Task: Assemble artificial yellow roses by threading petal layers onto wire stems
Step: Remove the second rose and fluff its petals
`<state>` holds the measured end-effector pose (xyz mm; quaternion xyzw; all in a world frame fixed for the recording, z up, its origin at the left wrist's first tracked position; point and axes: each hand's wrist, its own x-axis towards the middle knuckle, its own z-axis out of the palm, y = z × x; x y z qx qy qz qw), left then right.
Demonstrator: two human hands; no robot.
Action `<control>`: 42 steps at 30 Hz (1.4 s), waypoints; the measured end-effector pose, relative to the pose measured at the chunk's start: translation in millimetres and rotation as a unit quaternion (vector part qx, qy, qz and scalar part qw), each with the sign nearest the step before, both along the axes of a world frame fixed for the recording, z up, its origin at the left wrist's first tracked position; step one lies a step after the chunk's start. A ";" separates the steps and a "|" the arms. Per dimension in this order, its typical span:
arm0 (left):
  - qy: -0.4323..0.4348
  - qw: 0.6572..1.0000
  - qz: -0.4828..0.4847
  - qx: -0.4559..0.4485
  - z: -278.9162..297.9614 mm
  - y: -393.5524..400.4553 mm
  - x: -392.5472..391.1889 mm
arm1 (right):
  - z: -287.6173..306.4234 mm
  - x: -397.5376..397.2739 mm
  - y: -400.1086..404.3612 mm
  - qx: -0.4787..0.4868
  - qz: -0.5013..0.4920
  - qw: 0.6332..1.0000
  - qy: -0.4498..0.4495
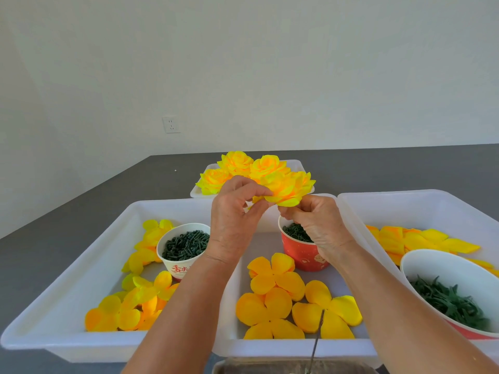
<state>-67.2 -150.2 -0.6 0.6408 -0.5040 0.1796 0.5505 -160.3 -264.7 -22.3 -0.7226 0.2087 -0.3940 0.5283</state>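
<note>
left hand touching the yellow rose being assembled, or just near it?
Touching. The head view shows the left hand pinching a lower petal edge of the yellow fabric rose between thumb and fingertips, with no gap.

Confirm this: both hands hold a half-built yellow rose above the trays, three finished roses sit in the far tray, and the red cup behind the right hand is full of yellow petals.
One detail is wrong. The red cup holds dark green pieces, not yellow petals, as the head view shows. The rest stands: the left hand and right hand pinch the half-built rose above the trays, and three finished roses sit in the far tray.
</note>
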 end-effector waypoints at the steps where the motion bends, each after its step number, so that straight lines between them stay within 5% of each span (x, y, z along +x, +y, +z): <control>1: 0.001 1.000 0.000 -0.002 0.2 0.2 -0.1 | -0.1 0.1 -0.1 -0.002 0.000 1.000 0.001; 21: -0.082 0.989 0.120 -0.026 -1.5 -1.2 -6.7 | -2.7 3.0 -0.3 -0.047 0.011 0.999 0.001; 32: -0.087 0.994 0.069 -0.004 -2.9 -2.7 1.8 | -0.8 -1.1 -6.6 -0.059 -0.030 0.997 -0.025; 37: -0.016 0.997 0.071 -0.012 -3.5 -0.6 1.4 | -1.6 0.0 -8.3 -0.106 -0.036 0.994 -0.019; 42: 0.143 0.989 0.011 -0.024 -2.8 -1.8 1.1 | -3.0 0.2 -7.9 -0.125 -0.049 0.991 -0.014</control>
